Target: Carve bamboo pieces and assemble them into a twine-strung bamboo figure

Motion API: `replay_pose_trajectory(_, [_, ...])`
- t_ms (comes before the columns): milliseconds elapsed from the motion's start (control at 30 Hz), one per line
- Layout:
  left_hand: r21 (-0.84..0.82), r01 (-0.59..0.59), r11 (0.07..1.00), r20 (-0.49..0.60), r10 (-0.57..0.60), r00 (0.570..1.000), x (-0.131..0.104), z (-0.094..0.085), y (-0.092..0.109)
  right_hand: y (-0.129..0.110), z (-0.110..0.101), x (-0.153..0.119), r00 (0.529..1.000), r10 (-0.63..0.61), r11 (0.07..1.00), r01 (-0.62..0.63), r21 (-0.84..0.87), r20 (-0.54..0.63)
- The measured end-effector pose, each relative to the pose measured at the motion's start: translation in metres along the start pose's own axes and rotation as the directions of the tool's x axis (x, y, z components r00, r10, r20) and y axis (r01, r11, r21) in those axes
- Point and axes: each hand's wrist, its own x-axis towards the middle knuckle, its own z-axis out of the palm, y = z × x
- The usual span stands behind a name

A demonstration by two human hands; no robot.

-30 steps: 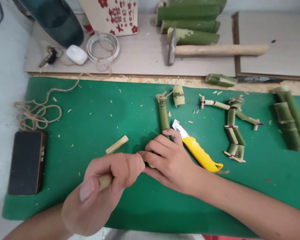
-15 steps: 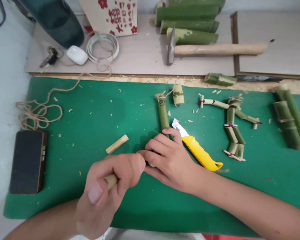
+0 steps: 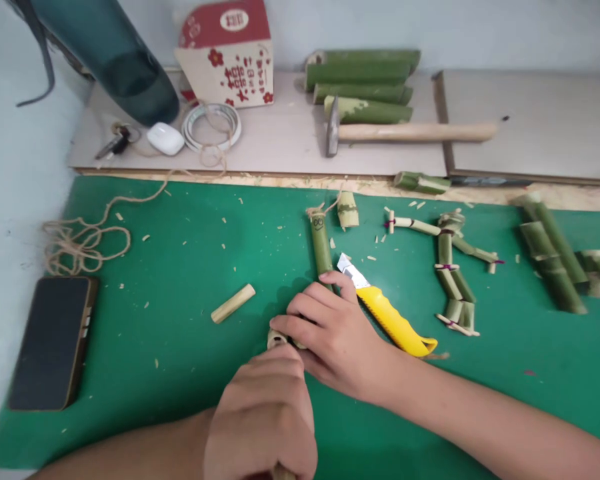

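Fingers steadying hollow bamboo beside a closed fist

The right hand is curling over the work on the green mat, its index fingertip touching the rim of a pale hollow bamboo piece. That piece is sitting with its opening showing, between the fingertip and the left hand. Another pale bit is peeking out under the right fingers; whether the two are joined, I cannot tell. The left hand is closing in a fist around a rod, of which only one end is showing; its other end, and any contact with the bamboo, are hidden.

Working well here probably means bracing the piece firmly against the mat, lining the rod up with the opening and pressing in small, even pushes. Leaning too hard could split the wall or send the rod slipping towards the right fingertips, so setting them out of its line seems wise. The yellow knife is lying close beside the right hand with its blade bare; sliding the blade in would be safer. The little finger is resting by the lower end of the green tube with the drawn face.
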Motion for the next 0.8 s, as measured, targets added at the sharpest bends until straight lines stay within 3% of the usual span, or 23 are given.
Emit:
replay_pose_trajectory(133, [-0.076,0.092,0.993,-0.010,-0.093,0.996,0.001,0.004,-0.017,0.000,-0.001,-0.001,1.000,-0.001,1.000,0.001,0.010,0.002])
replay_pose_trajectory(300, [0.052,-0.080,0.995,0.067,0.076,0.995,-0.004,0.005,-0.026,0.000,-0.002,-0.002,0.998,0.051,0.997,-0.053,0.056,0.047])
replay_pose_trajectory(433, [0.142,-0.143,0.979,0.018,0.142,0.990,-0.003,0.009,-0.023,-0.009,-0.011,-0.001,0.990,0.085,0.993,-0.094,0.076,0.116])
replay_pose_trajectory(533, [0.113,-0.218,0.969,-0.002,0.219,0.976,0.003,0.007,-0.022,-0.022,-0.035,0.005,0.982,0.034,0.998,-0.041,0.037,0.185])
replay_pose_trajectory(633, [0.010,-0.272,0.962,0.062,0.271,0.961,0.006,0.000,-0.022,-0.023,-0.076,0.017,0.976,-0.018,0.999,0.028,-0.044,0.216])
replay_pose_trajectory(700, [-0.014,-0.250,0.968,0.090,0.250,0.964,0.006,-0.005,-0.021,-0.005,-0.105,0.029,0.988,0.006,0.995,0.010,-0.102,0.155])
replay_pose_trajectory(800, [0.003,-0.219,0.976,0.087,0.218,0.972,0.004,-0.007,-0.020,0.053,-0.139,0.051,0.987,0.130,0.965,-0.148,-0.217,-0.095])
